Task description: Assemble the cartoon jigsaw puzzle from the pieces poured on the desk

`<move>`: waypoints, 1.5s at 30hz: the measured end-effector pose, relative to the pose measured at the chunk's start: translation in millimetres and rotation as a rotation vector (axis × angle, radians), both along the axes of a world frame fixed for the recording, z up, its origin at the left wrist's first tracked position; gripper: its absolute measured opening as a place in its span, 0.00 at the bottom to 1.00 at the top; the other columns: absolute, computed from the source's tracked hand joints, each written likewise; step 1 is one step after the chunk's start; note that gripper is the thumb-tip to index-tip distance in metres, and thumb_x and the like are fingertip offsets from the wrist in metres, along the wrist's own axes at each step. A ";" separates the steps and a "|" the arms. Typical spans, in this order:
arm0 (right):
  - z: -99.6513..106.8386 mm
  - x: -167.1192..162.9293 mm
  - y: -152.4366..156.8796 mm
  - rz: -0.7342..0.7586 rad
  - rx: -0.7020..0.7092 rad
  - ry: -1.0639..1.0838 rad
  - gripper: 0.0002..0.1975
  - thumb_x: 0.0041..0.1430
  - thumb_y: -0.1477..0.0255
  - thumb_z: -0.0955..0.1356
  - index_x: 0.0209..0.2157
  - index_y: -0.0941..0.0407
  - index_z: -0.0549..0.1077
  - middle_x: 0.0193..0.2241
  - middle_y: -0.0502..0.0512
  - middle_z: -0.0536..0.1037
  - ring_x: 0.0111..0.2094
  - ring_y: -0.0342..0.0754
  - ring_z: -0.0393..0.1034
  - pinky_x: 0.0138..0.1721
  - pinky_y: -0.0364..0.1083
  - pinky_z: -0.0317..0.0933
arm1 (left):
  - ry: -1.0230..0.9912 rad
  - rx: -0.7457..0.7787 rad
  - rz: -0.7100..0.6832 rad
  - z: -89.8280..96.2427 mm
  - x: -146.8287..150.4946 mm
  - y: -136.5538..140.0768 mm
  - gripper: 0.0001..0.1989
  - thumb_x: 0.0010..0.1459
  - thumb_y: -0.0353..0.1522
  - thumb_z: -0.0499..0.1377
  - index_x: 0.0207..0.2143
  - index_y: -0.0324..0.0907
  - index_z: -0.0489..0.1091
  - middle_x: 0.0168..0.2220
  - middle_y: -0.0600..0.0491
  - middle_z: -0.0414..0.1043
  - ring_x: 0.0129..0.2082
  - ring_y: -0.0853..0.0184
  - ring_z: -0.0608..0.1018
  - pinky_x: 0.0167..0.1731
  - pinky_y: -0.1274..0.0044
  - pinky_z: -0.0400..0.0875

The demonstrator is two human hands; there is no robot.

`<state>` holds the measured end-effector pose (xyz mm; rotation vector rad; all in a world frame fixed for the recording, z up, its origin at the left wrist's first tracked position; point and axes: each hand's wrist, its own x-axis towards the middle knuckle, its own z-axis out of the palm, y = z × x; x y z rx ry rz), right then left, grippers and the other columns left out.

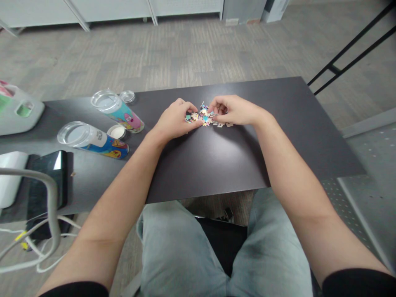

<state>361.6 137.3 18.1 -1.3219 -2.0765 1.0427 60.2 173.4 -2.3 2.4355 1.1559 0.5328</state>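
A small heap of jigsaw puzzle pieces [205,119], multicoloured with some pale ones, lies on the dark table between my two hands. My left hand [176,119] rests at the left side of the heap, thumb and fingers apart around the nearest pieces. From the right, my right hand [233,109] reaches over the pieces with curled fingers. Its thumb and index finger close on what looks like a puzzle piece, mostly hidden by the fingers. More pieces lie partly under this hand.
Left of my hands, a pink-and-turquoise clear-topped canister [119,110] and a blue one [93,139] lie near two round lids [127,96]. Farther left are a black tablet-like device [46,177], a white box [12,177], cables [52,206] and a pale plastic container [21,109].
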 end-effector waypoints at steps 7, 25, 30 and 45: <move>-2.1 2.3 5.7 -0.063 0.249 -0.035 0.14 0.68 0.59 0.81 0.50 0.49 0.86 0.50 0.58 0.92 0.53 0.63 0.83 0.62 0.61 0.77 | 0.037 -0.008 0.063 0.1 9.1 -8.0 0.11 0.66 0.44 0.76 0.47 0.51 0.84 0.55 0.48 0.89 0.56 0.47 0.85 0.66 0.51 0.77; -16.3 -12.0 9.0 -0.004 0.251 -0.067 0.10 0.69 0.62 0.79 0.48 0.48 0.84 0.45 0.55 0.92 0.47 0.60 0.83 0.57 0.56 0.75 | -0.210 0.045 -0.030 14.3 7.3 -7.7 0.17 0.73 0.40 0.69 0.60 0.47 0.82 0.56 0.44 0.89 0.55 0.54 0.88 0.64 0.57 0.86; -4.9 -5.1 6.7 -0.059 0.297 -0.012 0.15 0.71 0.57 0.79 0.54 0.49 0.88 0.49 0.58 0.93 0.50 0.62 0.84 0.62 0.60 0.77 | 0.017 0.101 0.032 5.7 3.0 -6.4 0.45 0.67 0.54 0.76 0.79 0.46 0.76 0.80 0.33 0.79 0.80 0.32 0.77 0.81 0.42 0.71; -4.9 32.5 3.5 0.022 0.079 -0.211 0.26 0.53 0.47 0.92 0.42 0.48 0.90 0.53 0.61 0.89 0.51 0.64 0.83 0.62 0.64 0.83 | -0.052 0.074 -0.195 -3.4 20.9 -7.8 0.15 0.76 0.40 0.64 0.57 0.49 0.86 0.59 0.43 0.92 0.60 0.47 0.89 0.67 0.53 0.80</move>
